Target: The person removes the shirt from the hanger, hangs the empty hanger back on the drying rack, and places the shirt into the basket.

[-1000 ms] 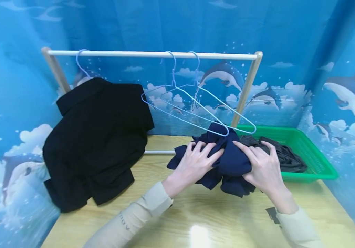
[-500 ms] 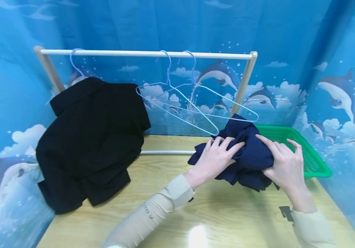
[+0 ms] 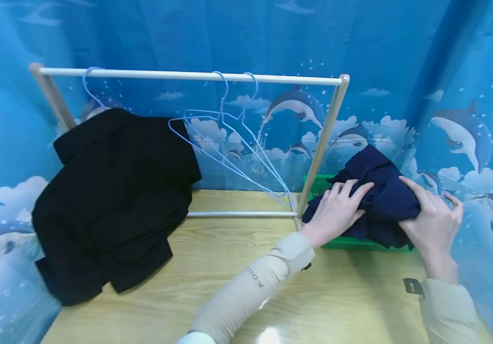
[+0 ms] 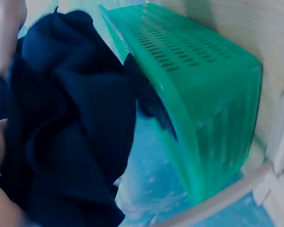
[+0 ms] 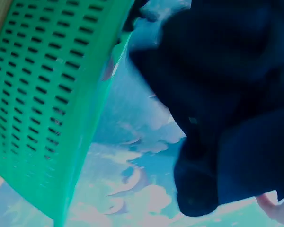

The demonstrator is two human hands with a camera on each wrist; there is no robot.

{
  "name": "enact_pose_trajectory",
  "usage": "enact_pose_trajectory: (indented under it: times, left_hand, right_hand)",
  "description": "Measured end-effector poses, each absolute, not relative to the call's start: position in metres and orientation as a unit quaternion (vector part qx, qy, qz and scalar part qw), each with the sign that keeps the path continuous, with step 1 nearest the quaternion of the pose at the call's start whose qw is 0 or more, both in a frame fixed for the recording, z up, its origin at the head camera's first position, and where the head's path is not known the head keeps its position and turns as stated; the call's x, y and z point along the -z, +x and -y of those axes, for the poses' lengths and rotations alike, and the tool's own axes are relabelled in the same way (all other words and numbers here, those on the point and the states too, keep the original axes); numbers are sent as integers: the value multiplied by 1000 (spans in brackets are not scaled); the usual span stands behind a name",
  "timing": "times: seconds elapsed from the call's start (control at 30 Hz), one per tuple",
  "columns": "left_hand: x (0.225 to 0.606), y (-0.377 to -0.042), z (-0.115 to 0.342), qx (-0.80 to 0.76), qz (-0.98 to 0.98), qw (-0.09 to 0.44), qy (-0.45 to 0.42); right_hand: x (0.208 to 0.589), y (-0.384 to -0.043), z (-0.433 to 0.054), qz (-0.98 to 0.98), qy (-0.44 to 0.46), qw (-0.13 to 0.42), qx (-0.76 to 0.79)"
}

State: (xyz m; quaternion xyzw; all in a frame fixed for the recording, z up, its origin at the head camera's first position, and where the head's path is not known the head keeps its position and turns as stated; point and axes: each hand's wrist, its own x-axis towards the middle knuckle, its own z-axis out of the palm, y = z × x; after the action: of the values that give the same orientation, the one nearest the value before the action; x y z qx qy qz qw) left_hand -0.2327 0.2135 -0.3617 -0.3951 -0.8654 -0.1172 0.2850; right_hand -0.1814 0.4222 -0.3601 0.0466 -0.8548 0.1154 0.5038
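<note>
- The left hand (image 3: 336, 205) and the right hand (image 3: 433, 220), at the right of the head view, grip opposite sides of the navy cloth (image 3: 386, 191) with bent fingers.
- This cloth is crumpled, with deep, soft folds (in the wrist views it looks almost black).
- It is held above the green basket (image 3: 367, 244).
- Leftward, the black garment (image 3: 117, 205) hangs on the rack (image 3: 156, 74).
</note>
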Motion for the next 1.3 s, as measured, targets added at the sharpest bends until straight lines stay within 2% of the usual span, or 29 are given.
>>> enact_pose_trajectory:
  times: [0.1, 0.17, 0.23, 0.33, 0.4, 0.43, 0.5, 0.67, 0.8, 0.97, 1.03, 1.13, 1.3]
  left_hand:
    - [373, -241, -227, 153, 870, 250, -397]
    - [385, -245, -232, 152, 884, 201, -393]
    - [399, -247, -234, 118, 907, 137, -380]
    - [418, -250, -232, 45, 933, 64, -351]
    - [425, -253, -230, 19, 939, 48, -340]
    - [426, -254, -229, 19, 940, 50, -338]
    - [427, -257, -226, 32, 938, 64, -340]
    - [423, -259, -216, 89, 928, 109, -345]
    - [418, -250, -205, 123, 932, 139, -310]
    - [416, -228, -192, 89, 952, 183, -227]
    - [417, -218, -187, 70, 955, 179, -225]
    - [418, -209, -185, 48, 951, 143, -271]
    - [422, -211, -192, 43, 930, 80, -357]
  right_hand:
    - [372, -192, -433, 855, 19, 507, -106]
    - [386, -199, -441, 876, 12, 473, -92]
    - [401, -203, -449, 919, 11, 387, -80]
    - [420, -209, -457, 976, 9, 194, -96]
    - [426, -213, -461, 990, 0, 86, -109]
    - [427, -215, -462, 992, -5, 50, -116]
    - [428, -219, -465, 992, -14, 13, -127]
    - [430, -224, -470, 991, -17, 18, -131]
    - [439, -221, -474, 985, -16, 84, -153]
    - [439, -208, -473, 969, 10, 161, -189]
    - [436, -200, -468, 966, 23, 180, -183]
    - [431, -192, -458, 967, 32, 193, -165]
    - [423, -196, -439, 976, 21, 166, -137]
